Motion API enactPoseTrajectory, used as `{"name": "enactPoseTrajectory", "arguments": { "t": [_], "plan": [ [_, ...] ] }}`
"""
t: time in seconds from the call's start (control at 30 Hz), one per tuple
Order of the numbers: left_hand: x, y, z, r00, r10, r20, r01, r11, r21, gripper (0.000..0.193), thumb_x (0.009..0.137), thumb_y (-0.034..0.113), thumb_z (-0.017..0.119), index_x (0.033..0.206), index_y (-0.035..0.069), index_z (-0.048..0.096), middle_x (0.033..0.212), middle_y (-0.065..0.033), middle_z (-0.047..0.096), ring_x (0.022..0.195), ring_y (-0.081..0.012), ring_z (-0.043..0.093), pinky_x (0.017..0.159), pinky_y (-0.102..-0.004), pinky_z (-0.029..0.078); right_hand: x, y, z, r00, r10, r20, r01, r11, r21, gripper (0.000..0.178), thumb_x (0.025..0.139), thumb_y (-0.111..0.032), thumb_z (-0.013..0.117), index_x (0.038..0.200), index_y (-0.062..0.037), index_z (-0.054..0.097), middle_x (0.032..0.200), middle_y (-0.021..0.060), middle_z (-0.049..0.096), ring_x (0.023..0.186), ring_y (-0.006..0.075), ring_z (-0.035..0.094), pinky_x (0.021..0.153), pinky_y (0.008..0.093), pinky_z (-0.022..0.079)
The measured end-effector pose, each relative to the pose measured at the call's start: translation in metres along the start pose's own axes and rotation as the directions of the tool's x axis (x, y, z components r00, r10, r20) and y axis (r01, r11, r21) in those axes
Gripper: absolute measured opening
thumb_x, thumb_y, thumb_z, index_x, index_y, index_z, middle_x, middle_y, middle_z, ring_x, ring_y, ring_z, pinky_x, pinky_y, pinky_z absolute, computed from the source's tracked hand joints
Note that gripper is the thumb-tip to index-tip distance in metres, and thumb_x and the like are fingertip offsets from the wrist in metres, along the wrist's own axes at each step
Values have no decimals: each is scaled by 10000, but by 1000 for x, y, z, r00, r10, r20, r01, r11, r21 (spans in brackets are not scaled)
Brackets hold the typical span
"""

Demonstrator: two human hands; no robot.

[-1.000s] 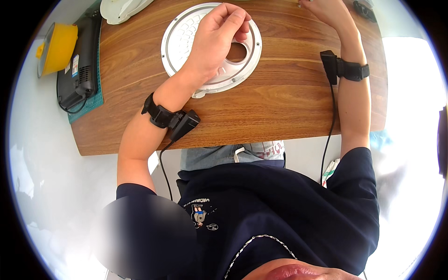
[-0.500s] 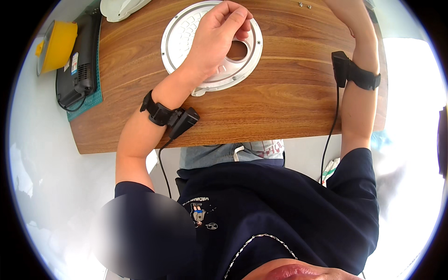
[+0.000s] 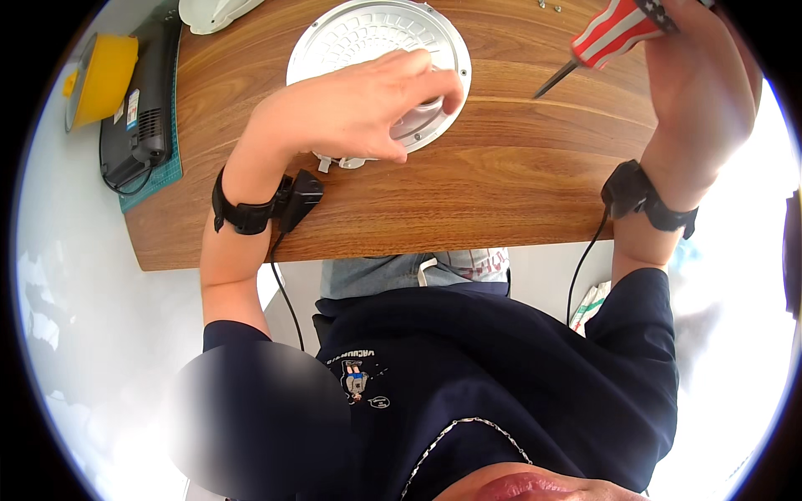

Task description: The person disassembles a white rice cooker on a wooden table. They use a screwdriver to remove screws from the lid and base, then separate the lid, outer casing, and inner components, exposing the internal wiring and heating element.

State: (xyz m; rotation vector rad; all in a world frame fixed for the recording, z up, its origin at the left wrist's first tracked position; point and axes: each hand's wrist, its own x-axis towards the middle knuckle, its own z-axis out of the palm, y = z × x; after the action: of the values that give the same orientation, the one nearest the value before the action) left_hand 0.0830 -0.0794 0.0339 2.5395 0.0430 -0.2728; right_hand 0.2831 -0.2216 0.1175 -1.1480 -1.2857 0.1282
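Right grip clasps a screwdriver near the tabletop edge; open room leftward, to the disc under the unclenched left grip.

Place: likely a workshop, surroundings washed out | Signs: screwdriver, wooden table, green cutting mat

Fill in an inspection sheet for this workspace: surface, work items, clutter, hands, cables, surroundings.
Surface: brown wooden table.
Work items: round silver plate; screwdriver with striped red-and-white handle; two small metal pieces near the picture's top edge.
Clutter: yellow container, black device, green mat at left; white part at top left, cut off.
Hands: left hand over the plate, thumb and fingers apart, contact unclear; right hand grips the screwdriver.
Cables: black cables run from both wrist units.
Surroundings: white-and-green item below table level, right.
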Motion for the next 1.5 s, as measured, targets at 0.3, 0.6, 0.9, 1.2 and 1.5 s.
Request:
{"name": "enactPoseTrajectory", "arguments": {
  "t": [0.3,0.6,0.9,1.2,1.5],
  "plan": [
    [16,-6,13,991,65,-114,-76,993,-92,482,736,115,779,1200,128,650,931,-80,530,941,-271,569,831,-395,473,-15,9,10,990,-71,125,57,992,113,436,800,40,483,1232,42,544,963,67,571,823,93,546,722,218,441],
    [32,3,26,926,-109,-360,96,994,-53,405,848,372,813,1163,158,673,918,-101,641,858,-283,656,764,-392,517,-8,21,19,954,-151,259,135,988,80,422,817,48,473,1235,66,522,967,81,577,854,83,529,753,213,431],
    [36,-11,34,811,-146,-566,171,985,-9,487,847,443,800,1198,130,671,890,-58,613,815,-230,639,720,-368,523,-2,61,30,926,-326,192,277,930,240,356,858,81,450,1208,59,513,980,67,569,817,64,483,721,203,397],
    [45,-19,38,801,-151,-579,12,971,-237,390,791,359,864,968,70,672,776,-6,523,672,-161,512,626,-336,434,1,67,22,911,-337,238,323,942,98,309,883,95,444,1179,38,513,994,62,556,847,66,468,750,201,385],
    [40,-18,38,808,-177,-562,33,966,-257,358,807,317,865,904,58,637,764,-16,553,694,-168,544,643,-335,450,-6,74,31,928,-293,228,255,950,181,285,893,90,453,1165,33,516,1009,61,551,866,70,484,782,200,405]
  ]
}}
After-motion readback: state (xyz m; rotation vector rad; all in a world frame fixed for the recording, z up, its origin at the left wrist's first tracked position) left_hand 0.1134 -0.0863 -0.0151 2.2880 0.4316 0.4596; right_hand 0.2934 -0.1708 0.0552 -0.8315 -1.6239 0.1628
